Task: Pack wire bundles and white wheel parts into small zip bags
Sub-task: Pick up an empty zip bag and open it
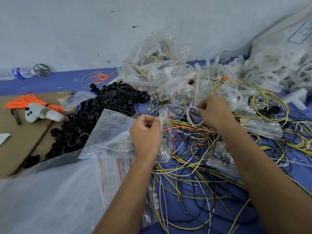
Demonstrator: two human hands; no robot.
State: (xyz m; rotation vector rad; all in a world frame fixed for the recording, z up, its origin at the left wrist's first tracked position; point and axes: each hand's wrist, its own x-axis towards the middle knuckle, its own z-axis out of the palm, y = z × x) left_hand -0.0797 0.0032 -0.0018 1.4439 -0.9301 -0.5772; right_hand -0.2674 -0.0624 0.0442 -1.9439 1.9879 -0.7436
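Blue worktop (185,215) against a pale wall, strewn with loose yellow, black and white wires. Two hands are in view. The left hand (146,132), fingers curled, pinches the upper edge of one small zip bag (166,132), which hangs just beside it on the right, its red seal line running roughly vertically and its long axis near upright. The right hand (213,112), fingers curled, pinches one white wire bundle (191,114), a loop lying between the two hands, just right of the bag's mouth, its loop end pointing left toward the bag. Behind the hands: a heap of filled zip bags (162,71), too many to count. Far right: a pile of white wheel parts (270,68), likewise uncounted. Left of centre: a mound of black rings (94,112). On one cardboard sheet (22,141) lie one bundle of orange ties (28,100) and one white controller (42,113). One water bottle (22,73) lies at the wall.
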